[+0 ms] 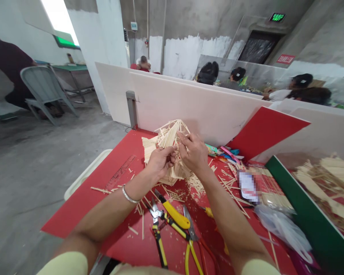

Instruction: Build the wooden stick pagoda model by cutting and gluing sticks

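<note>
A small model built of pale wooden sticks [169,138], with a pointed, slatted roof, stands near the back of the red tabletop [103,214]. My left hand [162,162] is at its front, thumb and forefinger pinched together and the other fingers curled; what lies in that pinch is too small to make out. From the right, my right hand [193,152] reaches to the roof's slope, its fingertips closed on a thin wooden stick there. Both hands partly hide the model's front and right side.
Pliers [157,219], a yellow utility knife [174,212] and yellow-handled scissors [191,233] lie in front. Loose sticks [232,191] and a plastic bag [282,225] lie right, beside a green board [298,202]. A clear ruler [120,171] is left. White panels [189,99] rise behind; people sit beyond.
</note>
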Available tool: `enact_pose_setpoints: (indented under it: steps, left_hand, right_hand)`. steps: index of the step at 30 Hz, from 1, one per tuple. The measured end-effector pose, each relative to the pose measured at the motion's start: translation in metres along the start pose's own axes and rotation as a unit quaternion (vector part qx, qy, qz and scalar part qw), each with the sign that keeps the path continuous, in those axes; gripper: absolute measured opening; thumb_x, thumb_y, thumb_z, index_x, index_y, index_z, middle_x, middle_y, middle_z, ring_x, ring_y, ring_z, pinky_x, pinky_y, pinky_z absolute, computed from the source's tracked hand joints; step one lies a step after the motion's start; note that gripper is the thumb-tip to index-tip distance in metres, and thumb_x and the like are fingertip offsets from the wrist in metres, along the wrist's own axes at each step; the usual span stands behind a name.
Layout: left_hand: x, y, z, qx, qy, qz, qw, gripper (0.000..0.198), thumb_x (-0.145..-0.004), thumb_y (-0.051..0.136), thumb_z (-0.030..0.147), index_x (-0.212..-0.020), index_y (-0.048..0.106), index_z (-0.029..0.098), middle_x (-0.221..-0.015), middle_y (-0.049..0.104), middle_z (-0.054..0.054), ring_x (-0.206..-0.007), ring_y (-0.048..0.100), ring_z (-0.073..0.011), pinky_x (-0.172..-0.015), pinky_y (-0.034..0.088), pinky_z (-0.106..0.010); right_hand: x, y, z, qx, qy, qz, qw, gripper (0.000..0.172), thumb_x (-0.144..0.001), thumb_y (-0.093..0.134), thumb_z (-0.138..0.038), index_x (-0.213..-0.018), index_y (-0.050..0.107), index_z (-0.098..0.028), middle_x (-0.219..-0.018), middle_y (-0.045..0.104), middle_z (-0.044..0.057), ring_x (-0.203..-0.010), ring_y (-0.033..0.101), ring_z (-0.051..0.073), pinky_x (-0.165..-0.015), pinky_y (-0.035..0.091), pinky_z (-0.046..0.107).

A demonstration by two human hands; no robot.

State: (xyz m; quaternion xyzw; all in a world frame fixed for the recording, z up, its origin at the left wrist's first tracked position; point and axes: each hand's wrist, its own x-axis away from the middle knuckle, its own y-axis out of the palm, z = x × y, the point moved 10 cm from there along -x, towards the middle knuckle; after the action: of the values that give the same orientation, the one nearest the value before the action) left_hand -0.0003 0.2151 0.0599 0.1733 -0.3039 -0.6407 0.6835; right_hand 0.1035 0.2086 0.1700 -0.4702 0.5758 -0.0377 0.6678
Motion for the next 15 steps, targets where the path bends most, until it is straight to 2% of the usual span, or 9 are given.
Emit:
enact_pose_setpoints:
  steps: [7, 15]
  left_hand:
    - [0.0002, -0.0014, -0.0015, 0.019, -0.030, 0.010, 0.999, 0.013, -0.068, 0.070, 0.023, -0.072, 0.064, 0.012, -0.053, 0.058, 0.002, -0.038, 0.048, -0.0055, -0.037, 0.035, -0.017]
    - [0.0008, -0.0008, -0.0015, 0.036, -0.039, 0.011, 0.999, 0.012, -0.068, 0.068, 0.024, -0.070, 0.061, 0.013, -0.054, 0.059, 0.001, -0.038, 0.048, -0.0060, -0.037, 0.036, -0.018]
  right_hand:
    - [-0.0007, 0.0006, 0.0006, -0.005, 0.003, -0.001, 1.000, 0.043, -0.091, 0.049, -0.023, -0.132, 0.060, -0.027, -0.095, 0.063, 0.005, -0.089, 0.052, 0.019, -0.077, 0.041, 0.031]
    - [0.0000, -0.0010, -0.0009, -0.008, 0.000, 0.004, 1.000, 0.042, -0.091, 0.049, -0.023, -0.132, 0.060, -0.027, -0.096, 0.063, 0.005, -0.088, 0.053, 0.018, -0.076, 0.041, 0.031]
